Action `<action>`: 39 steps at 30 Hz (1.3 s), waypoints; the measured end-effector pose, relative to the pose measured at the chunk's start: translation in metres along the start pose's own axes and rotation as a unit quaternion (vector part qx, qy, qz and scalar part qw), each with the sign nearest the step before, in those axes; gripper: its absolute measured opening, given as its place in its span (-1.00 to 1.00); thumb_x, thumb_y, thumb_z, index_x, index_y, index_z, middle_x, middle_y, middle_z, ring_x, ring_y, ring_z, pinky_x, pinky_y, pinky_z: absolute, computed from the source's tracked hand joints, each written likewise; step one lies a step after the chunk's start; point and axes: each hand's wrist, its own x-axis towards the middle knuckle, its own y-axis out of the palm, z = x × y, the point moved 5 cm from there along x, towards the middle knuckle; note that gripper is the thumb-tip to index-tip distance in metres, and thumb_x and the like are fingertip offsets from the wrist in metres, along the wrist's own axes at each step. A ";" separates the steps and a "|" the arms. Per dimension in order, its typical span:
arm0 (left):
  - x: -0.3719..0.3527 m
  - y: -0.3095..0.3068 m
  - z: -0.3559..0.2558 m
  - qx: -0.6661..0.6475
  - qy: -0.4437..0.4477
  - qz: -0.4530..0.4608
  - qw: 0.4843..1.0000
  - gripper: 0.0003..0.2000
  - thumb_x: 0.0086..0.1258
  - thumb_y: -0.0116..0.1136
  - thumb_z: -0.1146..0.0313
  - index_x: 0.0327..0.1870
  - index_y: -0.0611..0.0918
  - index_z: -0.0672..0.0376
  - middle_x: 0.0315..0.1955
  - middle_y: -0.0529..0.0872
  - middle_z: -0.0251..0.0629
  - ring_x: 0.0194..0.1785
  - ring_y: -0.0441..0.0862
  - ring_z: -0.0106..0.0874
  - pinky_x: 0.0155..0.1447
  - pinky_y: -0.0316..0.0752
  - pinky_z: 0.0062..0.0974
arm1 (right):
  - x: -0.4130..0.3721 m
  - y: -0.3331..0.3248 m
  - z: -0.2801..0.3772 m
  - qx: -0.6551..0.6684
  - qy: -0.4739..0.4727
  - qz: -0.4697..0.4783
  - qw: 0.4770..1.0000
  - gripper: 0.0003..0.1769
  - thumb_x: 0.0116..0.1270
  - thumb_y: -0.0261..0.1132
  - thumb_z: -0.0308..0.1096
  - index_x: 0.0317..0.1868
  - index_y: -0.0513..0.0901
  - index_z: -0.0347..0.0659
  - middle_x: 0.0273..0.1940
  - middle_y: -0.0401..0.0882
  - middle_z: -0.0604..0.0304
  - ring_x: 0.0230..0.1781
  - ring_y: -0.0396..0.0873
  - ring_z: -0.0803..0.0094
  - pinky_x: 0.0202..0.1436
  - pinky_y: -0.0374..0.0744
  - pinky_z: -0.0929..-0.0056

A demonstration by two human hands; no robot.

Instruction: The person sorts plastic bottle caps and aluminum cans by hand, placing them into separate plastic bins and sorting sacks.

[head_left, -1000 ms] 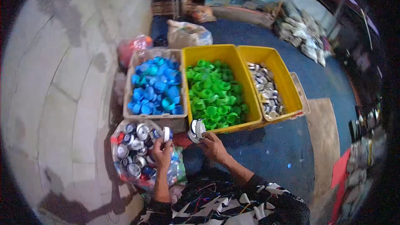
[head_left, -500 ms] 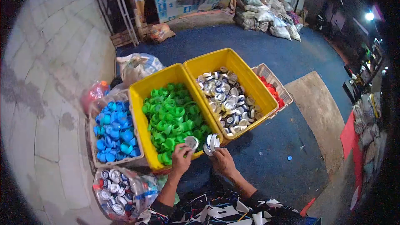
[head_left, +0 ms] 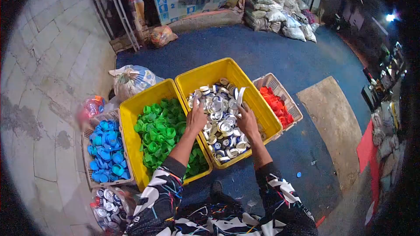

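My left hand (head_left: 197, 118) is over the left side of a yellow crate (head_left: 272, 120) of white caps (head_left: 225, 126), some with blue parts. Its fingers point forward, apart, with no cap clearly held. On the crate's right side, my right hand (head_left: 248, 120) has a white cap (head_left: 241, 95) standing edge-on at its fingertips; the grip is partly hidden. Beneath my left forearm, a second yellow crate (head_left: 127, 116) contains green caps (head_left: 157, 133).
A pale basket (head_left: 86, 157) of blue caps stands left, a basket (head_left: 294, 105) of red caps right. A clear bag (head_left: 109, 207) of mixed caps sits lower left. Filled sacks (head_left: 280, 13) are piled at the back. One blue cap (head_left: 299, 175) lies on the floor.
Both hands have moved forward from the near edge of the crates to over the white caps, and further apart. The caps held earlier have left my left hand. The view has shifted.
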 end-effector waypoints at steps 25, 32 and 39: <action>-0.458 -0.209 0.193 0.023 -0.379 -0.260 0.888 -0.59 0.34 0.24 0.14 -0.61 0.55 0.30 -0.70 0.51 0.02 -0.57 0.55 -0.05 -0.47 0.34 -0.16 | -0.126 0.133 0.242 0.185 -0.152 0.176 0.955 -0.82 0.21 0.27 -0.53 -0.14 0.62 -0.29 -0.14 0.62 -0.01 -0.14 0.60 0.04 -0.06 0.57 0.21; -0.598 -0.286 0.244 0.034 -0.438 -0.303 0.846 -0.65 0.32 0.23 0.20 -0.55 0.53 0.33 -0.60 0.56 0.04 -0.47 0.58 0.02 -0.38 0.40 -0.14 | -0.231 0.203 0.406 0.243 -0.234 0.316 0.887 -0.80 0.18 0.30 -0.49 -0.15 0.65 -0.26 -0.21 0.63 -0.04 -0.27 0.63 0.04 -0.13 0.58 0.18; -0.686 -0.335 0.263 0.046 -0.430 -0.322 0.842 -0.74 0.26 0.27 0.24 -0.47 0.58 0.27 -0.55 0.57 0.00 -0.43 0.58 -0.04 -0.34 0.42 -0.17 | -0.314 0.258 0.573 0.283 -0.216 0.494 0.793 -0.76 0.14 0.37 -0.40 -0.15 0.70 -0.19 -0.18 0.65 -0.09 -0.19 0.62 -0.01 -0.12 0.59 0.20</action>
